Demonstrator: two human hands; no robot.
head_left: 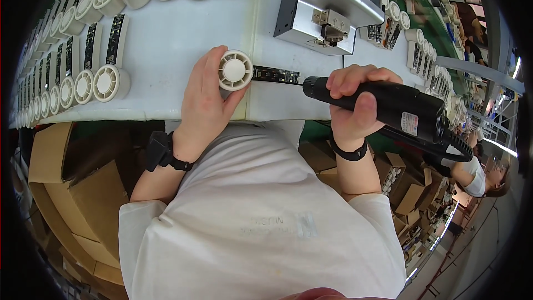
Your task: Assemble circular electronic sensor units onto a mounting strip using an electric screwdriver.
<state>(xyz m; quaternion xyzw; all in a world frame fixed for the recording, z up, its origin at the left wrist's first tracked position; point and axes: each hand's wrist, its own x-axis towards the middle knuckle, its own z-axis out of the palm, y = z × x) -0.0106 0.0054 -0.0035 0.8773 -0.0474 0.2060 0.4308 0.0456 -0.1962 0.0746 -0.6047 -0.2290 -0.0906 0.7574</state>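
Observation:
My left hand point(205, 91) is wrapped round a white round-headed housing point(235, 70) with a slotted ring on its face. A narrow dark circuit board point(276, 74) extends from that housing to the right, near the table's front edge. In my right hand point(358, 97) is a black electric screwdriver point(388, 104), held level. Its thin tip meets, or nearly meets, the right end of the board; a screw there is too small to make out. From the tool's rear a coiled black cable runs off to the right.
A silver-and-black machine point(327, 11) stands behind the screwdriver. Several similar white housings with boards point(111, 82) are lined up at the left and far left, more at the right. Cardboard boxes point(83, 200) sit below the table point(161, 86). Another person point(472, 175) is at the far right.

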